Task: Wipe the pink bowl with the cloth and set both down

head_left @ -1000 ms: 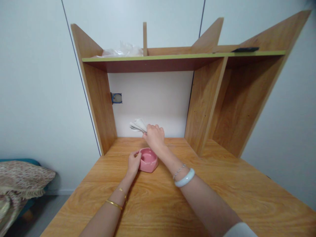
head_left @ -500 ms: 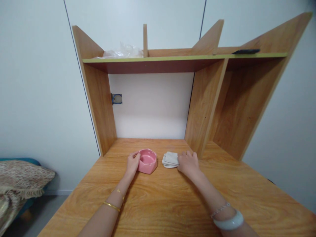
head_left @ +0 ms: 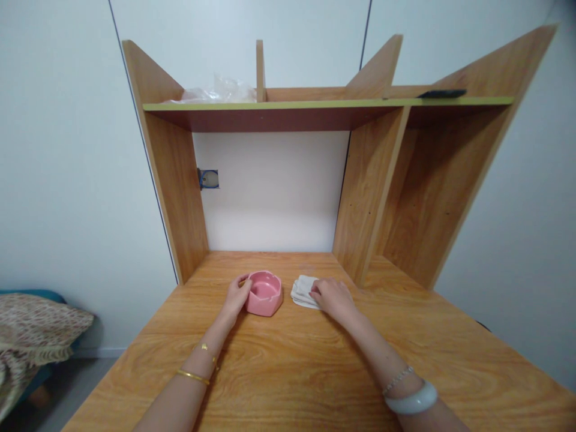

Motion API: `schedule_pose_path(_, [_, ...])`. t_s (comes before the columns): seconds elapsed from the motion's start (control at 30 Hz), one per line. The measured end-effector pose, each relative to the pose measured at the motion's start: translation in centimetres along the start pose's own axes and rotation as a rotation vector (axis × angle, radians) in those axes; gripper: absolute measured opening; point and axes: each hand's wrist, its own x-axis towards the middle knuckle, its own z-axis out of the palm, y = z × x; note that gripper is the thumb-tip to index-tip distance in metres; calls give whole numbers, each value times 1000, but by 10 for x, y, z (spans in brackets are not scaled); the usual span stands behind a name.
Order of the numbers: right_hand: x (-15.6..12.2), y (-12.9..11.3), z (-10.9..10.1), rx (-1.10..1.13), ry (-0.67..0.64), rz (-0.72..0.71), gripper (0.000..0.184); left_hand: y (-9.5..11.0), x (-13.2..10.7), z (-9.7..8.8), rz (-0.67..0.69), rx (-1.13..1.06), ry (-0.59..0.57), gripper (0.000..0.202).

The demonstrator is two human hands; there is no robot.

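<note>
One pink dish (head_left: 264, 293) at mid counter (head_left: 288, 372), left hand (head_left: 237, 294) grip clamped on its left rim, one folded white cloth (head_left: 301, 289) just beside, right hand (head_left: 330, 298) on top, its grip cannot be told, bare wood out to both side edges.

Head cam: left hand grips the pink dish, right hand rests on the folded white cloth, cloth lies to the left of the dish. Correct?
One slip: the folded white cloth lies to the right of the pink dish, not the left, as the head view shows. The rest holds: the left hand grips the dish and the right hand rests on the cloth.
</note>
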Motion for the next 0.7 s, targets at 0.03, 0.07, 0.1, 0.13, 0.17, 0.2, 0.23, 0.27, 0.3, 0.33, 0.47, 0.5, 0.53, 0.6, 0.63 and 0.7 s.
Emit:
schedule_pose_path(0.03, [0,0,1,-1,1,-2,24,0,0,0,-12,-15,-8,23])
schedule_pose_path(0.07, [1,1,1,-4,3,-5,26,-1,-1,0,-24,-31,-16,23])
schedule_pose_path(0.1, [1,0,2,-8,5,-8,26,-2,-1,1,-35,-47,-24,24])
schedule_pose_path(0.13, [2,0,2,-12,8,-10,25,-3,0,1,-44,-63,-32,23])
schedule_pose_path(0.17, [2,0,3,-17,12,-13,23,-4,0,1,-54,-78,-41,23])
schedule_pose_path(0.2, [2,0,3,-20,15,-15,20,-5,0,1,-64,-92,-50,23])
schedule_pose_path(0.23, [2,0,3,-22,17,-19,19,-5,0,1,-75,-107,-60,23])
schedule_pose_path(0.27, [2,-1,3,-25,20,-23,19,-6,0,1,-86,-122,-70,23])
schedule_pose_path(0.3, [1,-1,3,-29,22,-29,21,-6,0,2,-97,-137,-80,23])
schedule_pose_path(0.33, [1,-2,3,-32,24,-34,22,-6,0,2,-108,-153,-90,23])
schedule_pose_path(0.47, [-1,-4,4,-36,28,-50,22,-4,-3,4,-145,-211,-119,24])
schedule_pose_path(0.5, [-2,-4,4,-34,29,-51,22,-3,-4,4,-154,-220,-125,24])
schedule_pose_path(0.53, [-2,-4,4,-31,32,-50,19,-2,-5,4,-164,-227,-130,24])
schedule_pose_path(0.6, [-1,-3,5,-16,41,-47,15,-1,-6,2,-183,-235,-141,22])
schedule_pose_path(0.63, [-1,-2,5,-4,47,-44,16,0,-6,2,-191,-237,-146,22])
schedule_pose_path(0.7, [0,1,5,29,59,-37,20,1,-7,1,-201,-239,-147,21])
